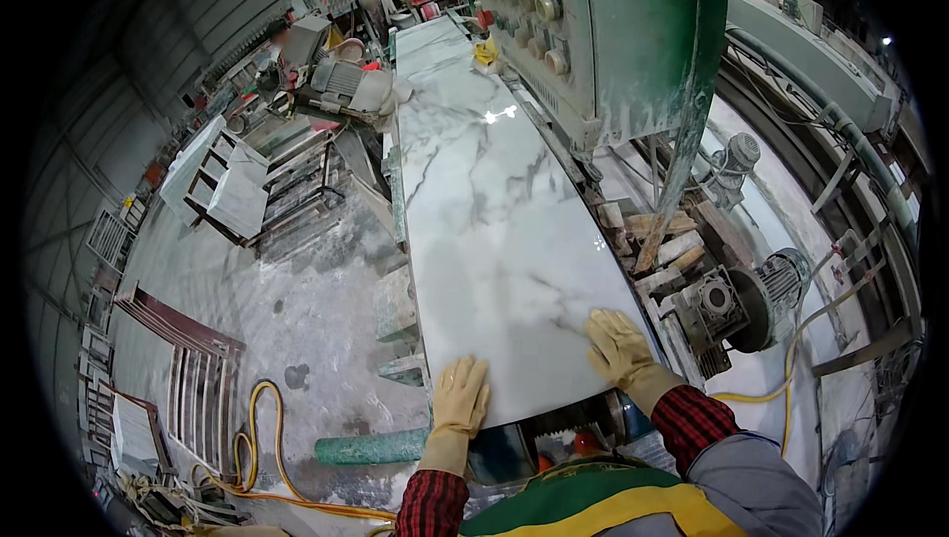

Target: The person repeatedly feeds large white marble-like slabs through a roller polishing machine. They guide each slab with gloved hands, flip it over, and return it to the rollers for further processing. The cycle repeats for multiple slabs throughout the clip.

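A long, glossy white marble slab point(509, 231) with grey veins runs away from me on a machine bed. My left hand point(460, 395), in a cream rubber glove, rests on the slab's near left corner, its fingers stretched forward and close together. Near the right edge my right hand point(618, 347), gloved alike, lies on the polished surface with its fingers extended. Neither hand wraps around anything. Just below the slab's near edge, part of the machine frame shows in front of my body.
A green control cabinet point(633, 53) with knobs overhangs the right side. Beside the slab sit wood offcuts point(662, 241) and a motor point(781, 280). On the left are a green pipe point(371, 448), a yellow hose point(253, 428), metal racks point(198, 389) and a slab stand point(232, 196).
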`<move>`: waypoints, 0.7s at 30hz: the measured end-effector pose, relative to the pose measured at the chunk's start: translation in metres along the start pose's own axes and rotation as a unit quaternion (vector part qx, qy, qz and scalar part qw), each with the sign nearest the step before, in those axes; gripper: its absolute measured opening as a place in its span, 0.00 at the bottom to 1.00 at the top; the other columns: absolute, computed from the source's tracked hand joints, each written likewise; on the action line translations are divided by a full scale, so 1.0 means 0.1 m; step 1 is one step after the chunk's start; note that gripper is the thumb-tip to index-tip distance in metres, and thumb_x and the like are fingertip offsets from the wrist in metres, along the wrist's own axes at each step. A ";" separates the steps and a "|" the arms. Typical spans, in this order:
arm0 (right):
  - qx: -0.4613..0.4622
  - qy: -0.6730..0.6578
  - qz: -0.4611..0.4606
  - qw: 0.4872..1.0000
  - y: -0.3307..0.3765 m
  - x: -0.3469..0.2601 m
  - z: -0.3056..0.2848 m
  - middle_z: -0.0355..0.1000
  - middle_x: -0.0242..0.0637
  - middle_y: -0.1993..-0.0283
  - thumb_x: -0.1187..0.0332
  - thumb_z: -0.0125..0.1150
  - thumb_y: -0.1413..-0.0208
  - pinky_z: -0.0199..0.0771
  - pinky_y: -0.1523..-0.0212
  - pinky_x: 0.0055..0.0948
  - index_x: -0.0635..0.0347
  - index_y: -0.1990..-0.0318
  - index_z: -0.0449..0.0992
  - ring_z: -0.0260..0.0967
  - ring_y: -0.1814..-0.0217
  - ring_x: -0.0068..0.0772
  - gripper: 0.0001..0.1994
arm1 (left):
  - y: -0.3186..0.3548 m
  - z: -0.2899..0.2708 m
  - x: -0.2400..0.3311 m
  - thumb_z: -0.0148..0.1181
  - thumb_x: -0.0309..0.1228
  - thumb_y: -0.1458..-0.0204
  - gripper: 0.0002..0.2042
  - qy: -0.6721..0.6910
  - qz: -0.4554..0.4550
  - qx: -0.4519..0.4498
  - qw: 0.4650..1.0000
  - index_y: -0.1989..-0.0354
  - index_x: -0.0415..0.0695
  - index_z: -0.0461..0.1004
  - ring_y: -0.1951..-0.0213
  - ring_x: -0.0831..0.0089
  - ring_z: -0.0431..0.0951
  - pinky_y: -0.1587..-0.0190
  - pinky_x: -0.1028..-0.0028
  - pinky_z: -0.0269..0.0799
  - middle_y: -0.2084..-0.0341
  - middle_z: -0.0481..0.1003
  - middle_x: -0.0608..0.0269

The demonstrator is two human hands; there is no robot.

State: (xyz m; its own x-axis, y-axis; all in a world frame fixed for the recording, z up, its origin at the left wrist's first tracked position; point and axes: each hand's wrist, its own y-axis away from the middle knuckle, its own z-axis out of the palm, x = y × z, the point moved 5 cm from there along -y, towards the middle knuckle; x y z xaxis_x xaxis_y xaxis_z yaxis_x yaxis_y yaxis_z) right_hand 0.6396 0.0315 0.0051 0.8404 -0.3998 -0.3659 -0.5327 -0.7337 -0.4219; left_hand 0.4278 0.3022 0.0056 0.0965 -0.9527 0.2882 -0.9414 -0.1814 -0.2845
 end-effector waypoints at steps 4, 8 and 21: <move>0.017 0.007 -0.005 1.000 0.02 0.08 0.06 0.73 0.55 0.32 0.65 0.68 0.45 0.71 0.29 0.55 0.59 0.38 0.75 0.69 0.31 0.64 0.25 | -0.06 0.01 0.00 0.63 0.35 0.38 0.23 0.017 -0.003 -0.013 1.000 0.34 0.45 0.75 0.32 0.40 0.71 0.26 0.47 0.63 0.33 0.73 0.44; -0.004 -0.013 0.004 1.000 -0.07 0.01 -0.02 0.73 0.55 0.33 0.67 0.67 0.44 0.71 0.29 0.53 0.60 0.40 0.76 0.70 0.31 0.64 0.23 | -0.04 0.04 -0.04 0.63 0.34 0.38 0.23 -0.002 0.001 0.004 1.000 0.34 0.45 0.75 0.33 0.40 0.71 0.26 0.47 0.63 0.34 0.74 0.45; 0.024 -0.017 -0.005 1.000 -0.14 0.02 -0.05 0.75 0.56 0.33 0.65 0.65 0.41 0.69 0.28 0.57 0.60 0.39 0.76 0.70 0.31 0.64 0.23 | -0.12 0.05 -0.08 0.64 0.34 0.39 0.23 -0.015 0.018 0.020 1.000 0.35 0.45 0.76 0.34 0.42 0.72 0.28 0.47 0.64 0.35 0.74 0.46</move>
State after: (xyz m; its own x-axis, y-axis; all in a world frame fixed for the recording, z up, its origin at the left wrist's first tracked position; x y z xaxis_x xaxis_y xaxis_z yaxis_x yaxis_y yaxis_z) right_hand 0.6491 0.0383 0.0147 0.8420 -0.3733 -0.3895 -0.5296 -0.7095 -0.4649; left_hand 0.4398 0.3108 0.0025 0.0731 -0.9658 0.2489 -0.9307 -0.1557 -0.3309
